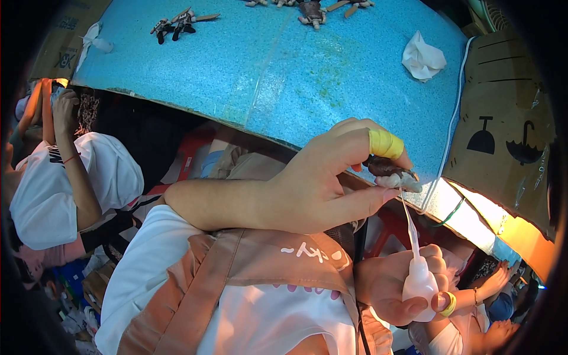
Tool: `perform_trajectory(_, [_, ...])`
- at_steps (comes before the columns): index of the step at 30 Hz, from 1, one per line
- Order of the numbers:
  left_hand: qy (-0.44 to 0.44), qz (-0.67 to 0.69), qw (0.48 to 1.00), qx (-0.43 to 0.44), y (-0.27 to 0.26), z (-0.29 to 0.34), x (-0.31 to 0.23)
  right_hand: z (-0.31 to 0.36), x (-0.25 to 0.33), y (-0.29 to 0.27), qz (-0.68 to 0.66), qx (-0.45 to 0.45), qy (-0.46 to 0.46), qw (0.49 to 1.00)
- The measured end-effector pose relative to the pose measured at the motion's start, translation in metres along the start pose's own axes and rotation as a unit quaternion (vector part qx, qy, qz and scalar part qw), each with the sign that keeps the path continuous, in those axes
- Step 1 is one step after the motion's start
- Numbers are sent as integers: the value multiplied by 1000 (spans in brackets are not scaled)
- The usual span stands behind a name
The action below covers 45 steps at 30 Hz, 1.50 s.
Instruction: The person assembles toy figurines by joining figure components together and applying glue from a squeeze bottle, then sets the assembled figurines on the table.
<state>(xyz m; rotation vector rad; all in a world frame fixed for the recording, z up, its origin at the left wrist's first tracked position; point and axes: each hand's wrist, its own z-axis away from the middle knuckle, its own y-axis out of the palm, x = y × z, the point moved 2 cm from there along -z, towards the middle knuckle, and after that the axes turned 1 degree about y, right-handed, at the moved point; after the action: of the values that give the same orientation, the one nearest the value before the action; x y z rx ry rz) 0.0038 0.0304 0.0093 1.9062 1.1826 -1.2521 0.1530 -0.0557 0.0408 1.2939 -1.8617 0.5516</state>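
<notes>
My left hand [319, 177] reaches in from the left above the table's near edge, yellow tape round one finger. Between thumb and fingers it pinches a small brown and whitish figurine [387, 173], partly hidden by the fingers. Lower right, my right hand [381, 287] is closed round a small white squeeze bottle [419, 281], a yellow band on one digit. The bottle's long thin nozzle [410, 222] points up, its tip at the figurine's underside; whether it touches I cannot tell.
On the blue tabletop [236, 77] lie several small figurines [310, 13] at the far side and a crumpled white tissue [423, 57]. A white cable runs along its right edge, beside a cardboard box [500, 130]. Other people sit at left and lower right.
</notes>
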Motion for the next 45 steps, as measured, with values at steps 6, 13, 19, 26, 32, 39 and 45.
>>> perform_trajectory(6, [-8,7,1000,-2,-1,0,-1,-1,0,1,-18,17,4,1000])
perform_trajectory(13, [-1,5,1000,-2,0,0,0,4,-3,-3,-65,18,16,998])
perform_trajectory(19, [14,-7,1000,-3,-1,-1,1,1,-1,-6,-1,29,-38,999])
perform_trajectory(26, [17,-23,1000,2,-2,-2,-1,2,-8,-8,-18,26,-56,998])
perform_trajectory(32, [-56,26,998,11,-3,1,2,1,-6,-8,-20,14,-56,998])
perform_trajectory(39, [-23,22,999,5,0,0,0,2,-7,-5,-8,-25,-28,999])
perform_trajectory(45, [-60,43,997,-3,0,2,1,1,-6,-8,-10,-29,-48,998])
